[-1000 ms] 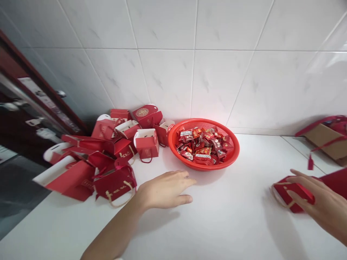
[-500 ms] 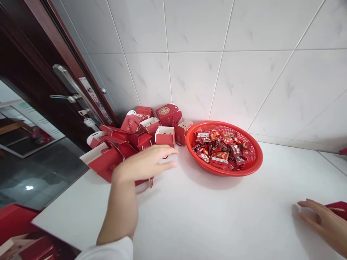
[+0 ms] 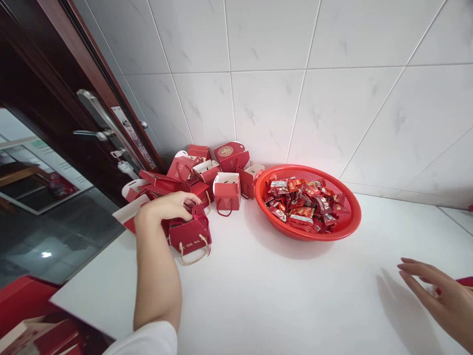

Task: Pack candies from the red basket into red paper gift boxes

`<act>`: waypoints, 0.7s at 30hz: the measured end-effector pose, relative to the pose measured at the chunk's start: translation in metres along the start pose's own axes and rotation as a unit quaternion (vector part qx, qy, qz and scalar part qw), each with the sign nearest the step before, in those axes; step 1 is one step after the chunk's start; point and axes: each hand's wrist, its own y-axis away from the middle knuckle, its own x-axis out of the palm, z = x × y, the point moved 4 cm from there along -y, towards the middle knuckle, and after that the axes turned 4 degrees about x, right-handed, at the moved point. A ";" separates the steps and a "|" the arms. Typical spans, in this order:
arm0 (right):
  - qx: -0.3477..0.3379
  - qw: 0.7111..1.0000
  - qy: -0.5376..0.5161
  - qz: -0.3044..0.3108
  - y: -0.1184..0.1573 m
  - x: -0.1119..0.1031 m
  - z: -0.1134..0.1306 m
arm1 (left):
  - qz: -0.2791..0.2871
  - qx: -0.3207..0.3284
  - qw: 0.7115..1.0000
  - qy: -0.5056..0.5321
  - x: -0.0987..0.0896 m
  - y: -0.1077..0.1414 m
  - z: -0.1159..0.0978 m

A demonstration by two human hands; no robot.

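Note:
On the left, my left hand [image 3: 172, 206] reaches into a pile of red paper gift boxes. Its fingers are bent in a pinch at the top tab of a dark red gift box [image 3: 190, 235] with a twisted rope handle. The fingertips partly hide the tab. My right hand [image 3: 439, 296] hovers above the white tabletop at the right edge, fingers stretched out and holding nothing. Part of a red thing shows behind it at the frame's edge. A red plastic basket [image 3: 347, 229], full of wrapped candies [image 3: 301, 212], stands between the hands, touching neither.
Other open red boxes [image 3: 227, 190] lie against the tiled wall [image 3: 269, 108]. At the left stands a dark wooden door [image 3: 48, 64] with keys in its lock. More red boxes [image 3: 55, 340] sit below the table's left edge.
My left hand has moved left and down onto the rope-handled box, its fingers bending from stretched out to a pinch. My right hand has shifted slightly, staying open.

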 end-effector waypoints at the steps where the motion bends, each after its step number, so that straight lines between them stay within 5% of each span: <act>1: 0.011 1.000 -0.021 0.001 0.002 -0.002 0.005 | 0.015 0.001 1.000 -0.008 0.004 -0.004 -0.001; 8: -0.005 0.989 -0.126 0.072 -0.002 -0.012 0.036 | 0.062 0.039 0.988 -0.133 0.034 -0.008 -0.047; 14: -0.183 0.930 -0.241 0.210 0.000 -0.012 0.122 | 0.132 0.230 0.949 -0.172 0.081 0.007 -0.113; 18: -0.339 0.881 -0.263 0.200 -0.005 -0.015 0.186 | 0.139 0.337 0.917 -0.163 0.109 0.012 -0.140; 21: -0.388 0.857 -0.272 0.203 -0.015 -0.016 0.213 | 0.149 0.368 0.909 -0.126 0.123 0.010 -0.149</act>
